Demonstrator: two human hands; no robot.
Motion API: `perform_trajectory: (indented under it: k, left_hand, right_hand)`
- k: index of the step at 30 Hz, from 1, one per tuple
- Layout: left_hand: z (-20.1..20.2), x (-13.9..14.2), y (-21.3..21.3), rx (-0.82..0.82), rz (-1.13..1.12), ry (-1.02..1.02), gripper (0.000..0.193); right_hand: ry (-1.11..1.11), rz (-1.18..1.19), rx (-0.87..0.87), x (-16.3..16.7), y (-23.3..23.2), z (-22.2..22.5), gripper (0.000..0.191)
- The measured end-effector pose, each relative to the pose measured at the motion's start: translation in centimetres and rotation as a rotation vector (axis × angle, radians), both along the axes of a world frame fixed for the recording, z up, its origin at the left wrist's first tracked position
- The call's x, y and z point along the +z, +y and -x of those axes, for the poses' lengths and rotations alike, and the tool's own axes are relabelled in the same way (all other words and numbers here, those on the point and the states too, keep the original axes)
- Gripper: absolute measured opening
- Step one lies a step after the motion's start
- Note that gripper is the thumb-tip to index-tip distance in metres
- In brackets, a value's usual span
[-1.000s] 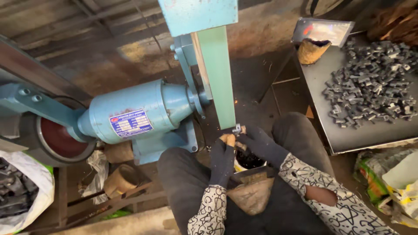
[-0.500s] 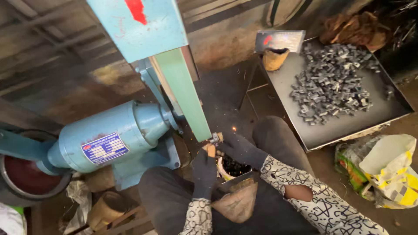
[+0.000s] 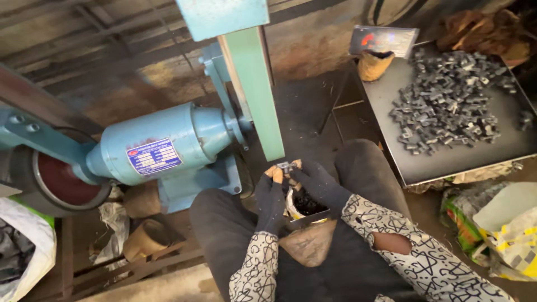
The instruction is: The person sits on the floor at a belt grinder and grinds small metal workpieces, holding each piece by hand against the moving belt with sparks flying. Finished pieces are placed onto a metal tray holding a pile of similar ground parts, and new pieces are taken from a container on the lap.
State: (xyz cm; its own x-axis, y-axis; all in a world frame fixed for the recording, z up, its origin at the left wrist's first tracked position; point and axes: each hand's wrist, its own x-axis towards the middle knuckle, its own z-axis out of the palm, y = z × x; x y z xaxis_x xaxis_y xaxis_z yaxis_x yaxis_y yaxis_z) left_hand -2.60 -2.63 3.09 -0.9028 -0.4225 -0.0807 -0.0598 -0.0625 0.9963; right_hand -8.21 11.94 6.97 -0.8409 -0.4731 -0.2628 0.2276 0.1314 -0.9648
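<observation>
Below the belt (image 3: 254, 95), both hands (gloved) (image 3: 272, 198) (image 3: 319, 184) pinch a metal piece (image 3: 285, 166).

- A metalworking workshop is showing: blue belt grinder (image 3: 168, 148) with green sanding belt (image 3: 254, 89).
- Small metal parts (image 3: 447, 103) are lying heaped on a dark tray (image 3: 447, 162).

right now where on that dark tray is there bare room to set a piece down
The dark tray is bare along its near edge and its left side, below the tan cup. The heap of small metal parts crowds its far right. Both gloved hands, left hand and right hand, pinch one small part.
</observation>
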Motion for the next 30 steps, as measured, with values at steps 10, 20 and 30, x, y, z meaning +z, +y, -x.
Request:
perform_trajectory:
  k: [10,20,30]
  left_hand:
    - [1.5,1.4,0.9,0.081,-0.179,-0.081,0.031]
    - [1.6,1.2,1.0,-0.053,0.052,-0.1,0.029]
    - [-1.4,2.1,0.1,-0.006,-0.04,0.013,0.031]
  right_hand:
    - [0.045,-0.145,-0.008,-3.8,0.0,2.3,0.024]
    - [0.209,-0.371,-0.027,-0.8,2.3,2.0,0.029]
    - [0.052,-0.195,0.054,3.2,1.0,-0.1,0.017]
